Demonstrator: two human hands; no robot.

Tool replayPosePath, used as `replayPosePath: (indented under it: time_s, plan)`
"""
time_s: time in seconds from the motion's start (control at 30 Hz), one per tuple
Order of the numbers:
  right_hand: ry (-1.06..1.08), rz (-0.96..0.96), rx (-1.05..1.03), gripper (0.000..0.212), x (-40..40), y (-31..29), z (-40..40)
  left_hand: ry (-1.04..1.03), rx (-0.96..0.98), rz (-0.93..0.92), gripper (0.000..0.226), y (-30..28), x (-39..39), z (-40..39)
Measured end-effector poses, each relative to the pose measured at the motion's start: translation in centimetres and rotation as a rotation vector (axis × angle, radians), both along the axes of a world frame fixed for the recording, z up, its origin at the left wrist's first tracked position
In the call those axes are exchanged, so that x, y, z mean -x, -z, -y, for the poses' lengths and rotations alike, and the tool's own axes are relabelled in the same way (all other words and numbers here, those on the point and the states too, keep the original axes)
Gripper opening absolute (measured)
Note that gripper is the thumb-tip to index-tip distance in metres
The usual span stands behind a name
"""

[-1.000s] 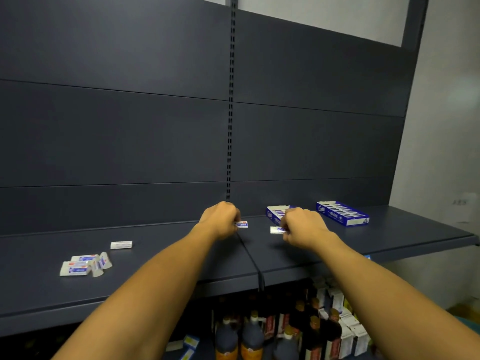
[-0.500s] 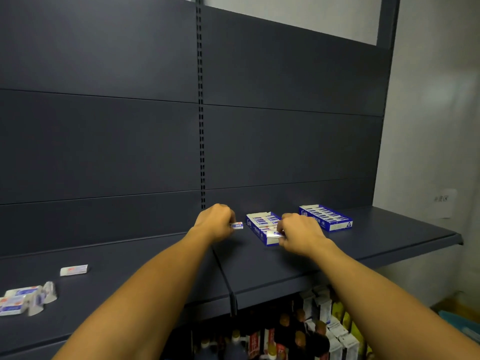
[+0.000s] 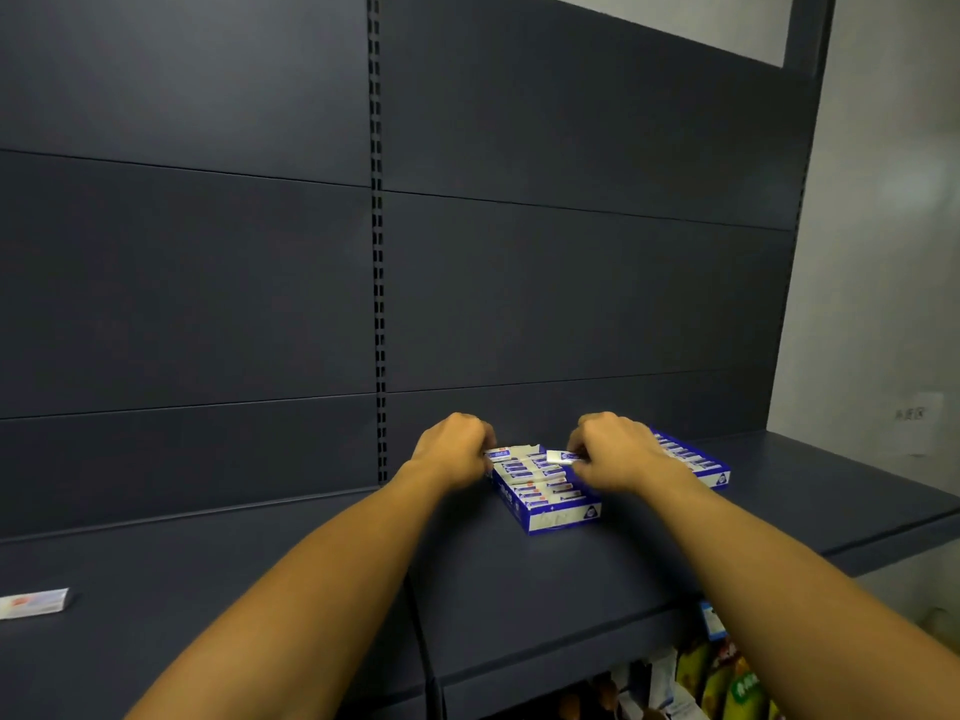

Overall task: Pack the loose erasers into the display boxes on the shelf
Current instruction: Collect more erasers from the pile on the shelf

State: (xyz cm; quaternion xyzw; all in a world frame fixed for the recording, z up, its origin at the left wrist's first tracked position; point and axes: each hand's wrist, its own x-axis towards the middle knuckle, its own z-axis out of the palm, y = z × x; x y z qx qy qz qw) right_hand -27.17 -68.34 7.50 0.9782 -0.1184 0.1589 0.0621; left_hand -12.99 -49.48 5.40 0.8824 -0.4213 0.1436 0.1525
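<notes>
A blue and white display box [image 3: 558, 513] lies on the dark shelf [image 3: 519, 589], holding rows of wrapped erasers. My left hand [image 3: 454, 452] pinches a small eraser [image 3: 500, 452] over the box's far left corner. My right hand [image 3: 613, 452] pinches another white eraser [image 3: 560, 457] above the box's far right part. A second display box [image 3: 698, 462] filled with erasers sits just behind my right hand, partly hidden by it. One loose eraser [image 3: 32, 603] lies far left on the shelf.
The dark back panel [image 3: 571, 293] rises directly behind the boxes. Below the shelf edge at the lower right stand bottles and packets [image 3: 717, 678]. A pale wall [image 3: 883, 252] borders the shelf on the right.
Both hands moved right with their erasers, from the bare shelf to above the near display box. The view shifted right, so the loose erasers at left mostly left the frame.
</notes>
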Motion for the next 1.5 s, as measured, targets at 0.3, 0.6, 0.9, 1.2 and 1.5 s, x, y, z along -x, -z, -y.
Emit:
replayPosePath:
  time_s: [0.3, 0.6, 0.9, 1.2, 1.5]
  plan:
    - [-0.083, -0.06, -0.119, 0.021, -4.0, 1.8, 3.9, -0.027, -0.052, -0.033, 0.023, 1.4, -0.6, 3.3]
    - [-0.236, -0.006, -0.245, 0.027, -6.4, 4.9, 7.1, -0.16, 0.026, -0.176, 0.024, 2.8, 0.1, 6.4]
    - [-0.331, 0.095, -0.413, 0.028, -7.9, 7.7, 9.6, -0.269, 0.206, -0.268, 0.023, 4.5, 0.2, 7.8]
    - [-0.376, 0.126, -0.557, 0.026, -9.4, 8.9, 10.6, -0.303, 0.248, -0.263, 0.024, 5.6, 0.0, 7.9]
    - [-0.394, 0.057, -0.431, 0.027, -9.3, 8.2, 11.2, -0.31, 0.16, -0.158, 0.025, 5.7, 0.6, 8.4]
